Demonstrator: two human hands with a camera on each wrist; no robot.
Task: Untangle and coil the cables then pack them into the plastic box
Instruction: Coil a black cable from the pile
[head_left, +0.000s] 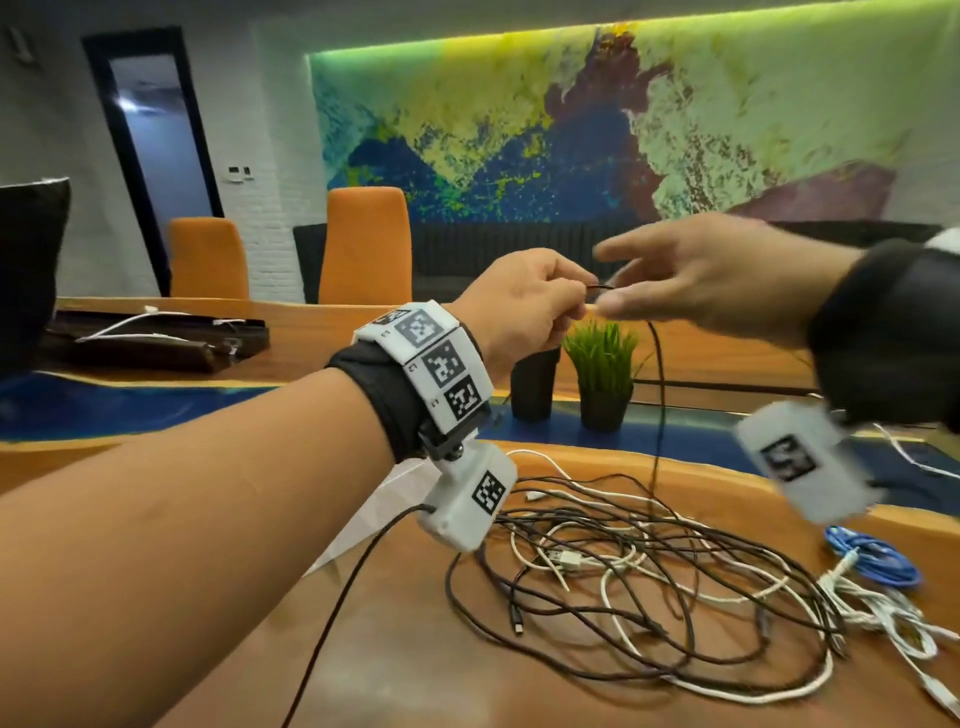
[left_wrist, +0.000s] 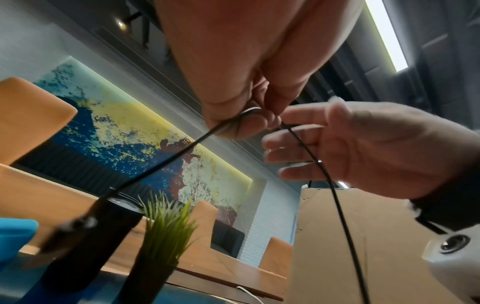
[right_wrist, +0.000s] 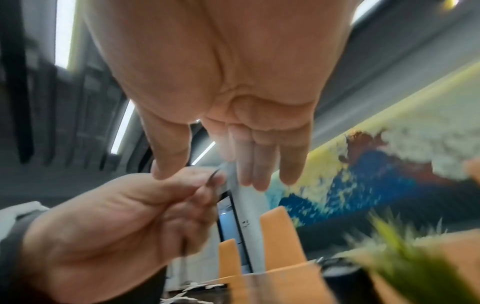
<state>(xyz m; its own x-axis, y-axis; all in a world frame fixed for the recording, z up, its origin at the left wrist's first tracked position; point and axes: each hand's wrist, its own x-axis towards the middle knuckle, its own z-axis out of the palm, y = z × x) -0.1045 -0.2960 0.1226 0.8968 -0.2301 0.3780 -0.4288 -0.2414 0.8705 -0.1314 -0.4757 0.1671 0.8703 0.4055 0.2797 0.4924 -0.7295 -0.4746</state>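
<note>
My left hand (head_left: 519, 304) is raised above the counter (head_left: 395, 649), its fingers curled and pinching a thin black cable (head_left: 657, 395) between thumb and fingertips. In the left wrist view the cable (left_wrist: 166, 162) leaves that pinch in two strands: one slants down to the left to a blurred plug end, the other drops down in front of my right hand. From the pinch, the cable hangs down to the tangle (head_left: 649, 577) of black and white cables lying on the counter toward its right part, near the front edge.

My right hand (head_left: 717, 280) is level with the left one and just beside it, blurred in the head view. Its fingers are stretched out and slightly spread, the thumb tip close to my left fingertips; I cannot tell whether they touch. That grip holds nothing.

Behind the tangle, further back on the counter, stand a dark cylinder (head_left: 532, 384) and a small green plant (head_left: 602, 379) in a dark pot. A blue cable (head_left: 872, 556) lies bundled at the right edge, beside a clump of white cables (head_left: 883, 613).
</note>
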